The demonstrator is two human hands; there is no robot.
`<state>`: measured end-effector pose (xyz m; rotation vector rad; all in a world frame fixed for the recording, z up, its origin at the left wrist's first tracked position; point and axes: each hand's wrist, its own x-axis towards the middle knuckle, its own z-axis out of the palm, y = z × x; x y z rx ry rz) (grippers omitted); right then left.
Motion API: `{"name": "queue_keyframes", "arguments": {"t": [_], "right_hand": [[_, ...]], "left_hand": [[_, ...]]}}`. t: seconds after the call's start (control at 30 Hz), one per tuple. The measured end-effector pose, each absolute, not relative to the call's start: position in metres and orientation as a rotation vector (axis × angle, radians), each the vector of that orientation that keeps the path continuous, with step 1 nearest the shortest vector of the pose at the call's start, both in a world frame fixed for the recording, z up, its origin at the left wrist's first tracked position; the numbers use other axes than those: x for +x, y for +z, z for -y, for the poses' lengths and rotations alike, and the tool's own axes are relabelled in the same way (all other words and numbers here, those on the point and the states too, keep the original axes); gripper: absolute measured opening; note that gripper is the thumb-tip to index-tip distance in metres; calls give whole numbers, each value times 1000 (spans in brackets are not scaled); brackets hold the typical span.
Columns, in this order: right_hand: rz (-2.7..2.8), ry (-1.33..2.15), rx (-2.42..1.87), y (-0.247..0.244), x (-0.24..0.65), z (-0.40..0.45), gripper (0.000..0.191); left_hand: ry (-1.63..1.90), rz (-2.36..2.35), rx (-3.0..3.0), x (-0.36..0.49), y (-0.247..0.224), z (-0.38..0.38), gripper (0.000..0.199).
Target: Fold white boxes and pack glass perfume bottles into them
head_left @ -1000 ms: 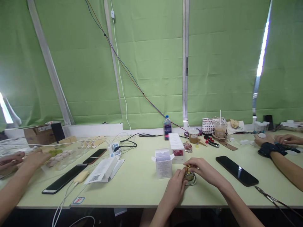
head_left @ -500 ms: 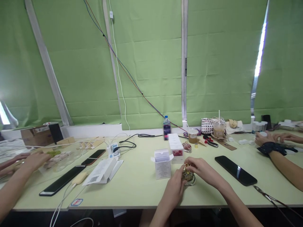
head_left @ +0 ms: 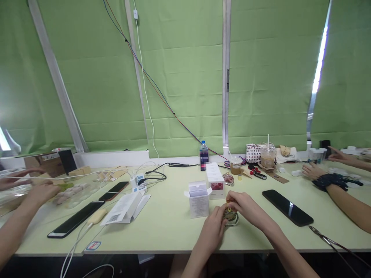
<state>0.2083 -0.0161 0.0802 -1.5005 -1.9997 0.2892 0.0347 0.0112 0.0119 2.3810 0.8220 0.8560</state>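
A small glass bottle [head_left: 231, 218] with a gold-coloured neck stands on the pale table near its front edge. My left hand [head_left: 213, 227] is closed around the bottle's left side. At the top of the bottle, my right hand [head_left: 242, 206] pinches the gold part with bent fingers. Just left and behind is an open white box [head_left: 198, 202] with its flaps up. Behind my hands stands a taller white box [head_left: 215, 179] with a red picture. A similar glass bottle [head_left: 228, 178] with reddish contents is beside that box.
A black phone [head_left: 287, 207] and pliers [head_left: 324, 236] lie at right. Drink cups [head_left: 236, 166], a water bottle [head_left: 204, 156] and cables are at the back. Folded white card [head_left: 126, 208] and more phones lie left. Other people's hands work at both sides.
My hands stay at the bottle with only slight finger movement. At right, another person's hand has moved away from the white lids; at left, a person's hand has lifted. The view has shifted slightly.
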Motion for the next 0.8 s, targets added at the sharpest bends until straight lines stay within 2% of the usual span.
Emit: {"name": "queue_keyframes", "arguments": {"t": [0.4,0.6,0.73,0.8], "right_hand": [[1977,129,-1647,79,198,18,13],[2029,187,-1587,82,202,22,10],[2100,295,-1427,83,207,24,28],[2112,303,-1411,82,208,23,31]], "left_hand": [[887,-804,2390,35,9,-13,50],[883,-818,2392,35,10,-13,52],[865,-819,2392,35,10,-12,54],[859,-835,2396,35,9,-12,52]]}}
